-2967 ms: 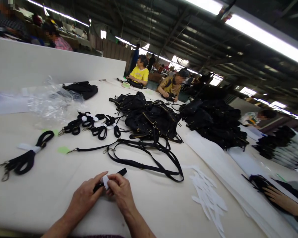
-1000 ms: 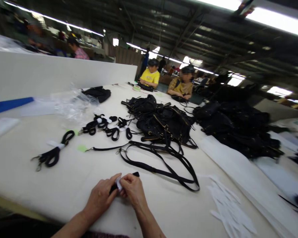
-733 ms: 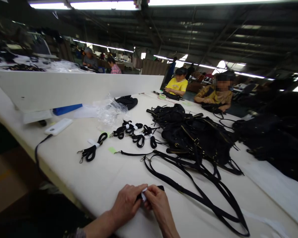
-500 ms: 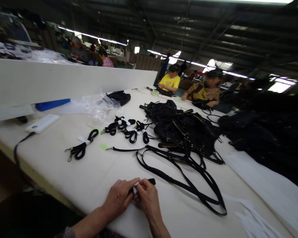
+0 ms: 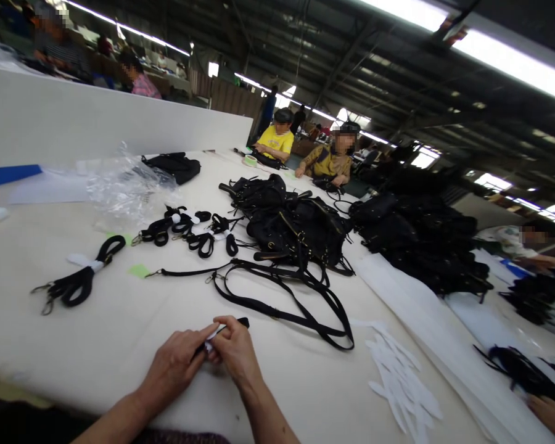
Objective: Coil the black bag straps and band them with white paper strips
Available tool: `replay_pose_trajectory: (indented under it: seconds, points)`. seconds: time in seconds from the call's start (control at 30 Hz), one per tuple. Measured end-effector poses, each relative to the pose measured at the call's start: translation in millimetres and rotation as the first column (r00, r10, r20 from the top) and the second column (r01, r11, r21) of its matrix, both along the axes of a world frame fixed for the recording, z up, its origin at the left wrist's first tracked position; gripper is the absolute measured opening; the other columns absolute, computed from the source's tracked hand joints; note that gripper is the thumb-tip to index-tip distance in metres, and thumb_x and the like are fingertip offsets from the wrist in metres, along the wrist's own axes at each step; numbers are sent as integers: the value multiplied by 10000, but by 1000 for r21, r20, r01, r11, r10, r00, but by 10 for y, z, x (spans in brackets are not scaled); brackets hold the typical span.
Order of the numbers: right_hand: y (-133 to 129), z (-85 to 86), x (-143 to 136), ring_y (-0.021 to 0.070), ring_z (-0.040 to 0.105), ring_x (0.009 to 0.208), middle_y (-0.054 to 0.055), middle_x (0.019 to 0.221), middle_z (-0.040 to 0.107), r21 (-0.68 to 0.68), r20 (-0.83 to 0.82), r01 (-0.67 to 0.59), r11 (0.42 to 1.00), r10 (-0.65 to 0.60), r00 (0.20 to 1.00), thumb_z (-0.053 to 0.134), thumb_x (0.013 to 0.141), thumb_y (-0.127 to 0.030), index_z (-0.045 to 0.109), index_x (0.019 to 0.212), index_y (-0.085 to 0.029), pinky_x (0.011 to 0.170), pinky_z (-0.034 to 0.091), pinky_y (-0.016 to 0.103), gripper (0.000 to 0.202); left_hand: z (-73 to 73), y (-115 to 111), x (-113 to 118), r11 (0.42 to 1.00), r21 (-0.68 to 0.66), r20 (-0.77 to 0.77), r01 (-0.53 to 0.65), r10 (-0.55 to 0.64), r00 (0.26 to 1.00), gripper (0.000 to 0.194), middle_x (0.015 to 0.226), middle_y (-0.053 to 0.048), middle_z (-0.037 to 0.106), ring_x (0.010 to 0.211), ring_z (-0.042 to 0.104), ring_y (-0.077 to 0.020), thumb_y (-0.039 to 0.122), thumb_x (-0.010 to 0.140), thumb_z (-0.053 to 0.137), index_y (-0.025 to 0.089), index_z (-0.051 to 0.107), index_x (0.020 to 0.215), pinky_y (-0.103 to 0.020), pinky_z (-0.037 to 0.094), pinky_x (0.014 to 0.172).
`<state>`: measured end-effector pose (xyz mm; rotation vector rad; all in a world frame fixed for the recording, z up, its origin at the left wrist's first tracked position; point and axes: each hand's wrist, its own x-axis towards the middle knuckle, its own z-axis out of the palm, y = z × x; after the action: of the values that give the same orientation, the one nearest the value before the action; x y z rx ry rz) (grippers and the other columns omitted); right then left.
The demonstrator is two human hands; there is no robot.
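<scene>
My left hand is closed around a folded black strap near the front of the table. My right hand pinches a white strip that goes round the strap; its fingers meet those of the left hand. Most of the strap is hidden by both hands. Beyond them lies a loose long black strap with metal clips. To the left is a folded strap bundle bound with a white band, and several more bundles lie farther back.
Black bags are heaped mid-table, with another dark pile to the right. Loose white strips lie at right beside a long white sheet. Clear plastic sits back left. Co-workers sit beyond; one person's hand shows at lower right.
The view has swung to the right, so the table's contents appear farther left and more white strips show. Both hands keep their hold on the strap and white strip, with fingers shifted slightly.
</scene>
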<state>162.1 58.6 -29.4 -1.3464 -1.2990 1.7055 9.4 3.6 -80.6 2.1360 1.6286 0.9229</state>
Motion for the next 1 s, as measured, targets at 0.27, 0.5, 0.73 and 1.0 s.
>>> replay_pose_trajectory:
  seconds: [0.27, 0.5, 0.73, 1.0]
  points:
    - [100, 63, 69, 107, 587, 448, -41, 550, 647, -79, -13, -145, 986, 145, 989, 611, 664, -226, 612, 1028, -131, 491, 498, 217, 377, 10, -12, 19, 995, -88, -23, -43, 41, 999, 618, 929, -25, 659, 824, 585, -215, 241, 949, 475, 319, 240, 1516, -360, 469, 785]
    - [156, 117, 73, 146, 662, 529, 0, 613, 662, -144, 47, -159, 977, 167, 985, 534, 788, -279, 609, 851, -163, 511, 527, 230, 152, -1, -12, 10, 996, -80, -21, -39, 38, 999, 656, 931, -11, 644, 830, 585, -202, 220, 949, 486, 344, 198, 1525, -339, 467, 789]
    - [200, 116, 27, 140, 630, 473, 13, 560, 642, -185, 98, -150, 971, 170, 981, 516, 864, -397, 573, 760, -171, 441, 493, 209, 255, -16, -12, 30, 996, -48, -28, -71, 70, 997, 673, 928, -16, 651, 825, 596, -199, 214, 943, 481, 315, 177, 1535, -336, 477, 789]
    - [132, 190, 94, 106, 595, 486, -8, 615, 674, -117, 32, -244, 963, 250, 968, 647, 701, -265, 658, 848, -156, 514, 491, 216, 184, -43, -18, 16, 995, -76, -9, -66, 66, 998, 761, 998, -21, 665, 874, 604, -212, 157, 893, 514, 338, 149, 1535, -352, 481, 833]
